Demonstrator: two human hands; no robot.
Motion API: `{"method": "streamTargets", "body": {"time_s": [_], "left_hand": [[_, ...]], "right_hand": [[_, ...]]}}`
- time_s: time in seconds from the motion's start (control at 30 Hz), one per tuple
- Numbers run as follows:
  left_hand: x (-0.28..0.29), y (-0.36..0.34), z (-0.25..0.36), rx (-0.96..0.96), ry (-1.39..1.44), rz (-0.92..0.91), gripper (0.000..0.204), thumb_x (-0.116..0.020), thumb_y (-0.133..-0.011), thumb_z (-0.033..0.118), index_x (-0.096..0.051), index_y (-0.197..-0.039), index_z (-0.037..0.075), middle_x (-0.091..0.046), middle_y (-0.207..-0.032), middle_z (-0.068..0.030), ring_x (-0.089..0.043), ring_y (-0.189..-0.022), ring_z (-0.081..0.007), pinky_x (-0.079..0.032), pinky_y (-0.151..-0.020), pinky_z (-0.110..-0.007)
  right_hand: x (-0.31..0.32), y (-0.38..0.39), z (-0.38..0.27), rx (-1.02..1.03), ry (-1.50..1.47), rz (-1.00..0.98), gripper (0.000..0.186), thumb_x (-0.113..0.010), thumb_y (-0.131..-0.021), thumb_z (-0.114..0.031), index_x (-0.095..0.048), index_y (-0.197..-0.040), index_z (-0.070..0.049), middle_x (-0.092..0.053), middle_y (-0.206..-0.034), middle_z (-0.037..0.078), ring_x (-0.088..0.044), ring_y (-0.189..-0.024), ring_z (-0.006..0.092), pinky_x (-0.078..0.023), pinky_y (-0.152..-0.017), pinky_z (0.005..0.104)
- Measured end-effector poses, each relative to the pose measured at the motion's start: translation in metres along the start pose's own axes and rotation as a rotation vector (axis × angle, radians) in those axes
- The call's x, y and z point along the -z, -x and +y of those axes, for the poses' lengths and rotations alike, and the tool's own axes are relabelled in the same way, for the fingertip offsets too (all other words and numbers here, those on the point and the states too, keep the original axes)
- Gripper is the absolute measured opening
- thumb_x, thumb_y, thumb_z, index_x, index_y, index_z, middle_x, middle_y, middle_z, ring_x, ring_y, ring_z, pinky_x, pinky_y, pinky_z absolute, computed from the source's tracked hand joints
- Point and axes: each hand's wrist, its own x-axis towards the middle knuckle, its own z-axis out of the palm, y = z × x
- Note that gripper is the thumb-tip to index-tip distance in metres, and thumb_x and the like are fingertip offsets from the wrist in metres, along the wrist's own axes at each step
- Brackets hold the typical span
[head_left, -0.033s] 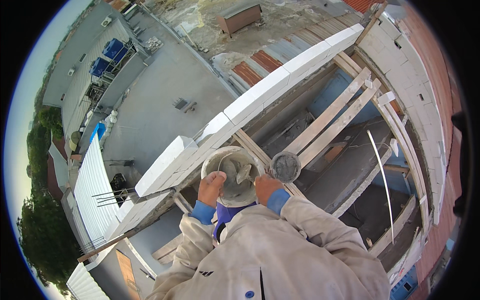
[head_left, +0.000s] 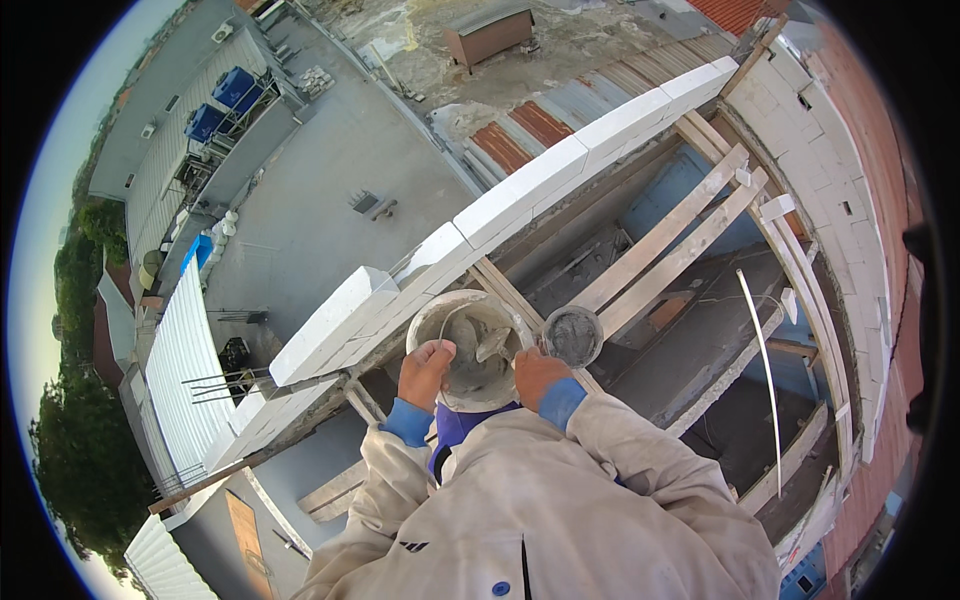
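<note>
Close in front of me is a round bucket (head_left: 420, 325) with wet grey mortar (head_left: 475, 377) inside. My left hand (head_left: 427, 374) is closed at the bucket's left side, with the thin wire handle running up from its fingers. At the opposite side, my right hand (head_left: 542, 378) is closed on a trowel, its handle hidden by the fingers. The mortar-smeared trowel blade (head_left: 493, 345) points into the bucket. Just beyond my right hand, a smaller round container (head_left: 597, 352) of grey mortar stands beside the bucket.
A white block wall (head_left: 520, 192) runs diagonally ahead, with a raised block (head_left: 345, 312) at its left end. Rebar (head_left: 222, 387) sticks out there. To the right, wooden planks (head_left: 665, 235) span a deep opening with a lower floor (head_left: 650, 350). A white pipe (head_left: 762, 375) leans there.
The view has shifted very slightly. Both hands, the bucket and the trowel keep nearly the same places.
</note>
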Motion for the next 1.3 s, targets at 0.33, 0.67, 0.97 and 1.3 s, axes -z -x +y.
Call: {"method": "streamTargets", "body": {"time_s": [0.33, 0.67, 0.97, 1.3], "left_hand": [[-0.012, -0.019, -0.030, -0.027, 0.197, -0.122, 0.020, -0.066, -0.096, 0.021, -0.063, -0.110, 0.007, -0.046, -0.071, 0.0072, -0.040, -0.058, -0.0060, -0.038, -0.056, -0.026], [0.053, -0.041, -0.047, 0.131, 0.229, -0.078, 0.014, -0.061, -0.097, 0.018, -0.061, -0.107, 0.009, -0.040, -0.070, 0.0070, -0.040, -0.058, -0.0069, -0.043, -0.058, -0.029], [0.080, -0.092, -0.073, 0.276, 0.086, 0.045, 0.023, -0.069, -0.092, 0.028, -0.051, -0.085, 0.016, -0.033, -0.061, 0.0049, -0.036, -0.050, -0.0118, -0.043, -0.052, -0.036], [0.048, -0.155, -0.166, 0.323, 0.103, 0.200, 0.045, -0.066, -0.095, 0.042, -0.051, -0.115, 0.004, -0.030, -0.062, 0.0027, -0.033, -0.047, -0.0124, -0.040, -0.048, -0.035]], "right_hand": [[0.007, -0.003, 0.021, 0.118, -0.255, -0.002, 0.030, -0.059, -0.095, -0.018, -0.065, -0.119, 0.000, -0.067, -0.116, 0.026, -0.067, -0.104, 0.0466, -0.055, -0.089, 0.0521], [-0.087, -0.024, -0.009, 0.063, -0.278, -0.060, 0.036, -0.066, -0.086, -0.016, -0.070, -0.122, -0.009, -0.070, -0.116, 0.024, -0.072, -0.105, 0.0397, -0.057, -0.088, 0.0522], [-0.149, 0.058, 0.065, -0.447, -1.267, 0.578, 0.045, -0.065, -0.095, -0.029, -0.065, -0.136, -0.011, -0.076, -0.111, 0.017, -0.074, -0.102, 0.0280, -0.057, -0.089, 0.0399], [-0.358, 0.346, 0.081, -1.584, -1.268, 0.321, 0.029, -0.066, -0.088, -0.017, -0.073, -0.115, -0.007, -0.075, -0.092, 0.008, -0.072, -0.072, 0.0211, -0.057, -0.064, 0.0367]]}}
